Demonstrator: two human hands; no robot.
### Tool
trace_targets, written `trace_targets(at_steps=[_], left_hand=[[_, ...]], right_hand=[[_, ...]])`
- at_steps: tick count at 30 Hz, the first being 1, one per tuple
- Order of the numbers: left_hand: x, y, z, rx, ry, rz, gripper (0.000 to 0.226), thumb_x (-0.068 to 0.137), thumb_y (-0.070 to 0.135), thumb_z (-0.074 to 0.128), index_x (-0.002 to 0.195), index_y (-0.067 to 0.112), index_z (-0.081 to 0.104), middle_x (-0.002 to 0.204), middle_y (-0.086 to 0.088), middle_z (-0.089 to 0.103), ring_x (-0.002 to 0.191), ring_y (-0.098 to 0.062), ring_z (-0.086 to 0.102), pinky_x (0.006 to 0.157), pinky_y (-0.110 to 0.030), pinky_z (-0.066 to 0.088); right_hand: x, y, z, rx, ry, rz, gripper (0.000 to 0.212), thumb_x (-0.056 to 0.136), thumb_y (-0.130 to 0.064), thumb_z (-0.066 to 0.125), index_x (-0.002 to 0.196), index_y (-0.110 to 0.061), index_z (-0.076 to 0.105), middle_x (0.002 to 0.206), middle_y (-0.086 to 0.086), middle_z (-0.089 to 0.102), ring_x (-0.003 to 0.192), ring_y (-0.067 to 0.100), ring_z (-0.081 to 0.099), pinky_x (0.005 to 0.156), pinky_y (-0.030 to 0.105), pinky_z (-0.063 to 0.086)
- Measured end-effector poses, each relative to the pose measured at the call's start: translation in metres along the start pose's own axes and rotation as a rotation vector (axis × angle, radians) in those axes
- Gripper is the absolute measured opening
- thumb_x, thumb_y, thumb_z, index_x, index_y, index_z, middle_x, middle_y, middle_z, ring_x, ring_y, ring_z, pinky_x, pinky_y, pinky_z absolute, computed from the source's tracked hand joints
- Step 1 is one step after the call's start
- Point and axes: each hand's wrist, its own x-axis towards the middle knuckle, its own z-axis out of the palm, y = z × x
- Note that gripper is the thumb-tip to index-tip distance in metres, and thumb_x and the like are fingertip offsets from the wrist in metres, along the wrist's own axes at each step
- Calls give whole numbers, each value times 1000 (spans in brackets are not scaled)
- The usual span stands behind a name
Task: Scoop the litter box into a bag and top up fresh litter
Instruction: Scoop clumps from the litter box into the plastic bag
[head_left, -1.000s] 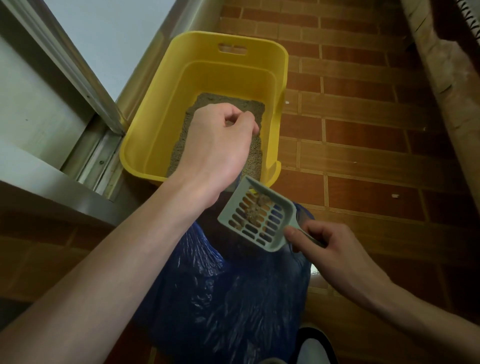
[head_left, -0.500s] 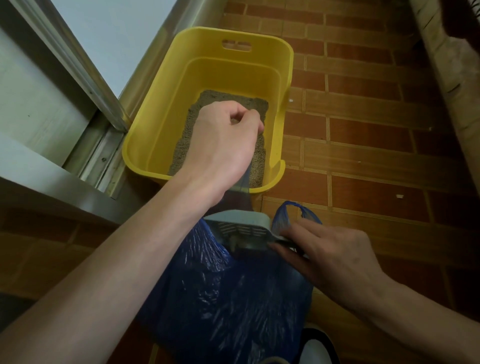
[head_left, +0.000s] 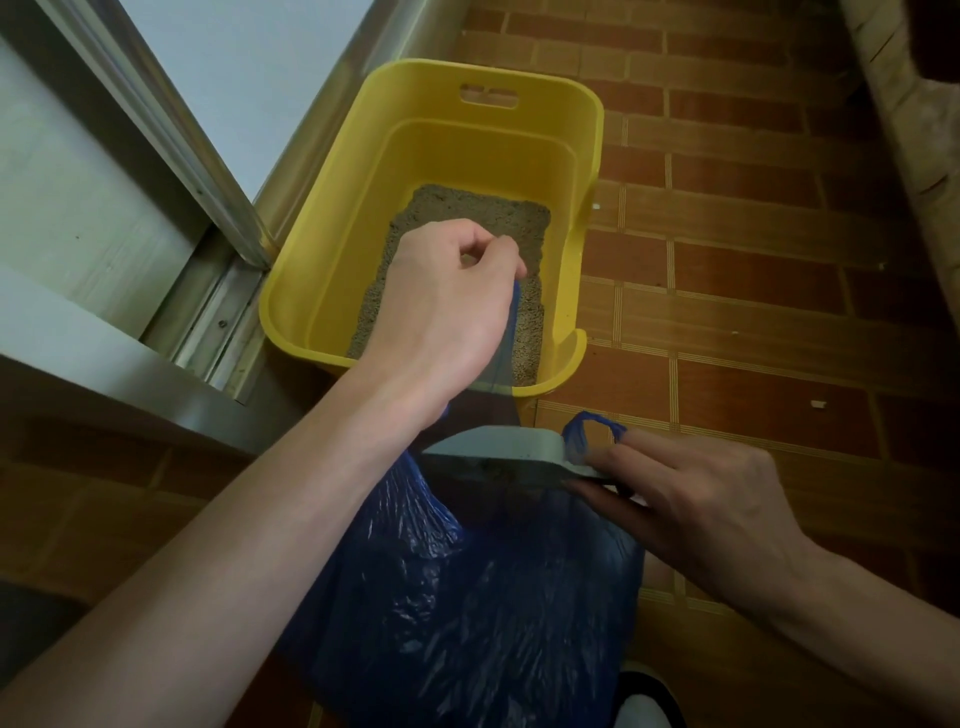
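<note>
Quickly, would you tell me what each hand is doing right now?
Left hand: pinches the blue bag by its handle, holding it open.
Right hand: holds the grey scoop, tipped over the bag.

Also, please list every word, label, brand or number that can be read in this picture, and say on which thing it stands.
None: no text can be read in this view.
Litter box: plain yellow, no label seen.
Bag: plain blue, no print seen.
Scoop: plain grey, no mark seen.
</note>
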Motion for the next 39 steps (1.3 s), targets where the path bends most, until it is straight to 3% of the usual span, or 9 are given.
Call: trace_targets(at_steps=[5, 8, 16, 29, 39], left_hand=[[3, 1, -4, 7, 28, 8, 28, 100, 19, 55, 76, 18, 69, 45, 13, 43, 38, -6, 33, 46, -26, 24], [3, 0, -5, 14, 37, 6, 28, 100, 18, 56, 75, 19, 69, 43, 14, 44, 38, -4, 35, 46, -25, 25], [5, -2, -8, 3, 46, -3, 28, 100, 17, 55, 75, 18, 68, 40, 16, 42, 37, -5, 37, 46, -25, 25], [2, 2, -11, 8, 58, 13, 27, 100, 20, 54, 78, 16, 70, 43, 13, 42, 39, -6, 34, 48, -27, 25], [2, 3, -13, 11, 67, 19, 26, 100, 20, 55, 80, 15, 71, 45, 14, 43, 42, -6, 37, 49, -26, 27]], right_hand=[[6, 1, -3, 76, 4, 78, 27, 98, -47, 57, 94, -25, 72, 80, -14, 65, 63, 3, 58, 46, 23, 50], [10, 2, -1, 162, 17, 193, 32, 97, -54, 53, 91, -29, 70, 78, -16, 65, 64, 0, 58, 47, 27, 52], [5, 3, 0, 23, 44, -37, 30, 102, -44, 58, 93, -21, 75, 78, -8, 65, 60, 11, 60, 44, 29, 48], [10, -16, 3, 221, -46, 144, 30, 99, -55, 53, 94, -32, 70, 82, -17, 66, 66, 1, 61, 48, 29, 53], [19, -25, -5, 139, -93, 152, 34, 99, -58, 47, 86, -33, 66, 74, -16, 63, 60, 1, 58, 42, 27, 49]])
